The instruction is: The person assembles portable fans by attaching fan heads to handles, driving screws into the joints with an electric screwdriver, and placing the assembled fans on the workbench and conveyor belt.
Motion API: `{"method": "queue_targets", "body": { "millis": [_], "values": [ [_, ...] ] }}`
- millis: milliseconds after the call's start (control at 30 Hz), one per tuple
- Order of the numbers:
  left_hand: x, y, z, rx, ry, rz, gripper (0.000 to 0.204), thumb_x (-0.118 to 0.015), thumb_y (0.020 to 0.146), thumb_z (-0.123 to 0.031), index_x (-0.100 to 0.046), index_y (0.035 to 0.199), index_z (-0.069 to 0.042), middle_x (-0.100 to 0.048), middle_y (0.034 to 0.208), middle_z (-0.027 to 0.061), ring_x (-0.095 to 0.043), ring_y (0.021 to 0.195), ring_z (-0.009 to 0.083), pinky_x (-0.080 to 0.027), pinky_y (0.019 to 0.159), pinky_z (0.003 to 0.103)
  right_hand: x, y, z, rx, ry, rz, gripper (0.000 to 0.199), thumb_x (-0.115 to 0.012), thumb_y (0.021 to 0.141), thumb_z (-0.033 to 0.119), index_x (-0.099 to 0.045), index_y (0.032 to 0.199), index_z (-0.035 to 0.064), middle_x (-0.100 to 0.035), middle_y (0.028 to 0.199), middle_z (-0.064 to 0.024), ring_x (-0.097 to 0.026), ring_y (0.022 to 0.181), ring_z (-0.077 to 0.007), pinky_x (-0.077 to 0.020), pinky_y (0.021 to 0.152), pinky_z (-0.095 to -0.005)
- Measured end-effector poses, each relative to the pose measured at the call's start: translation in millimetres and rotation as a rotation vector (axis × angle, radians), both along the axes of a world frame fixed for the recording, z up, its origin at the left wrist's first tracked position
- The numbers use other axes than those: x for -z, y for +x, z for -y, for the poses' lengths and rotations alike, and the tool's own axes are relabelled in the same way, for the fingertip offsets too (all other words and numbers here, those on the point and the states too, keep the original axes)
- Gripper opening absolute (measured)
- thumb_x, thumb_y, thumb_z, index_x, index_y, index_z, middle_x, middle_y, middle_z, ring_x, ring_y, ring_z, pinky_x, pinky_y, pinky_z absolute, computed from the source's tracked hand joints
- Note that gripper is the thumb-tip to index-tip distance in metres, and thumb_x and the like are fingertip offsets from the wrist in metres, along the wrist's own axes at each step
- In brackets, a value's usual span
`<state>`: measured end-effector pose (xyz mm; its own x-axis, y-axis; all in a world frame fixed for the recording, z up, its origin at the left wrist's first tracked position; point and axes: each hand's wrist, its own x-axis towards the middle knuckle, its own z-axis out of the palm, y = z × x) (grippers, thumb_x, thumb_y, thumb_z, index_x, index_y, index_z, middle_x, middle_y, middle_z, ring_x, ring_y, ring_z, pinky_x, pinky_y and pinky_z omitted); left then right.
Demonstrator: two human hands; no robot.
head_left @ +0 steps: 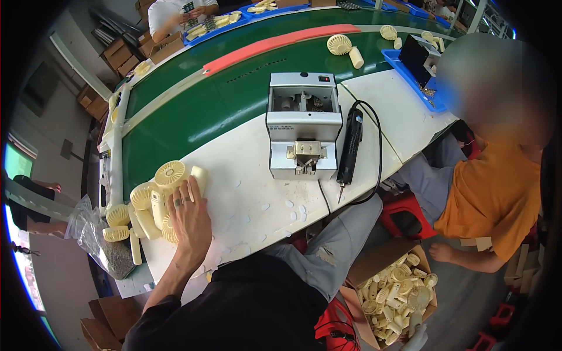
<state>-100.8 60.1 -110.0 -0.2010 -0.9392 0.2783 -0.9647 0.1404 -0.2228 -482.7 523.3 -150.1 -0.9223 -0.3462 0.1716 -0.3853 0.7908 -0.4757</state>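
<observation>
"Lots of little yellow fans sit in a pile on the left side of the white table. See them?"

"Yes. My left hand lies flat on top of the pile. The fingers are spread and press down on the fans. They are not closed around any one fan."

"Where is your right hand?"

"I cannot see it. It is out of the picture."

"How do I do this bit well?"

"I think you should press softly. The fans are round and light, so they can roll or slide off the edge. Keep your palm over the middle of the pile. Pick one fan by its handle, not by the round grille."

"What else is near?"

"A grey screw box stands in the middle of the table. A black screwdriver lies just beside it, on its right. A green belt runs behind them. More fans fill a cardboard box on the floor. A person in an orange shirt sits by it."
</observation>
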Motion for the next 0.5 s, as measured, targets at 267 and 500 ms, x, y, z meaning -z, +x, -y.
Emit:
{"method": "queue_targets", "body": {
  "millis": [267,500],
  "values": [
    [-24.6,-21.0,9.3,0.059,-0.14,-0.119,0.069,-0.068,0.083,-0.008,-0.037,0.144,-0.002,-0.05,0.134,0.0201,-0.048,0.124,0.0351,-0.031,0.109,0.048,-55.4,31.4,196.0,-0.798,-0.742,0.928,0.064,-0.073,0.076,0.053,-0.057,0.102,-0.0035,-0.061,0.083,-0.0092,-0.058,0.076,-0.0152,-0.0471,0.069,-0.0292],
    [-42.1,-28.2,-53.5,0.359,0.747,-1.591,0.053,-0.041,0.104,-0.043,-0.056,0.12,0.005,-0.067,0.099,0.012,-0.063,0.093,0.0204,-0.047,0.086,0.034,-61.0,161.6,370.9,-0.988,-0.851,0.115,0.037,-0.08,0.078,0.015,-0.057,0.102,-0.0002,-0.061,0.088,-0.0114,-0.061,0.069,-0.0189,-0.049,0.056,-0.0301]
  ]
}}
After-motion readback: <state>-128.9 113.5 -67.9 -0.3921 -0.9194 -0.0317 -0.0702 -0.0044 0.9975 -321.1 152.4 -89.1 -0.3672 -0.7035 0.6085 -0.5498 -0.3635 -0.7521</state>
